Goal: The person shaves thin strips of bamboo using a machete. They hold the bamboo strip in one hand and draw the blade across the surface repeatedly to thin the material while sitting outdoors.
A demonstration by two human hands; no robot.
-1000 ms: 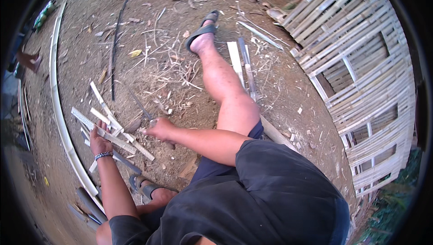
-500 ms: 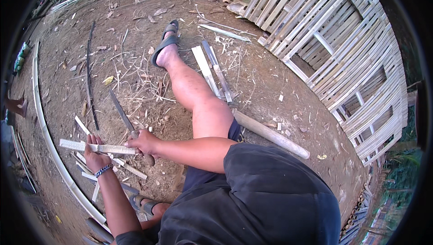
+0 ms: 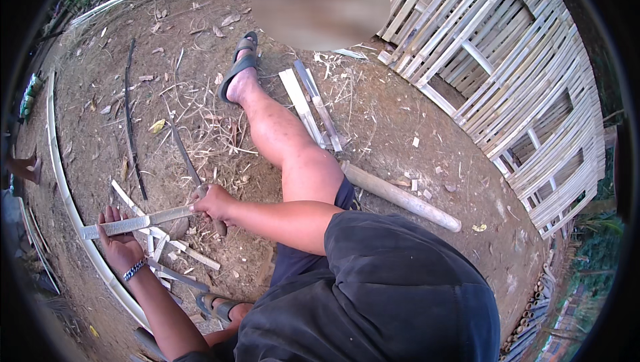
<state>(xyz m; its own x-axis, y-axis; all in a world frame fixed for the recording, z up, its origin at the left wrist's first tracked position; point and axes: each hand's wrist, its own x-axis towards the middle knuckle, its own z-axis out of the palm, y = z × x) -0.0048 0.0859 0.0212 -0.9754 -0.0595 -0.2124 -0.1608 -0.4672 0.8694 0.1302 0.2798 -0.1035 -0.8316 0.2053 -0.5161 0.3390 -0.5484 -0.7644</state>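
A flat, pale bamboo strip (image 3: 167,215) spans the gap between my hands, tilted slightly up toward the right. My left hand (image 3: 123,249), with a chain bracelet at its wrist, has the strip between thumb and fingers; the fingers stretch out behind it. My right hand (image 3: 215,203) is closed around the handle of a long knife (image 3: 183,153) and also pinches the strip's right end. The dark blade points up and away from me. Under and beside the strip, several split bamboo pieces (image 3: 193,254) lie across one another on the soil.
Beyond my outstretched leg lie pale bamboo slats (image 3: 300,105). A round wooden pole (image 3: 403,197) rests right of my knee. A slatted bamboo panel (image 3: 493,89) fills the right side. One long curved strip (image 3: 63,182) runs along the left. Shavings cover the dirt; a blurred oval hides the top.
My left hand has shifted left and slightly down along with the strip, whose left end now sits lower. The right hand remains near its place, still with the knife.
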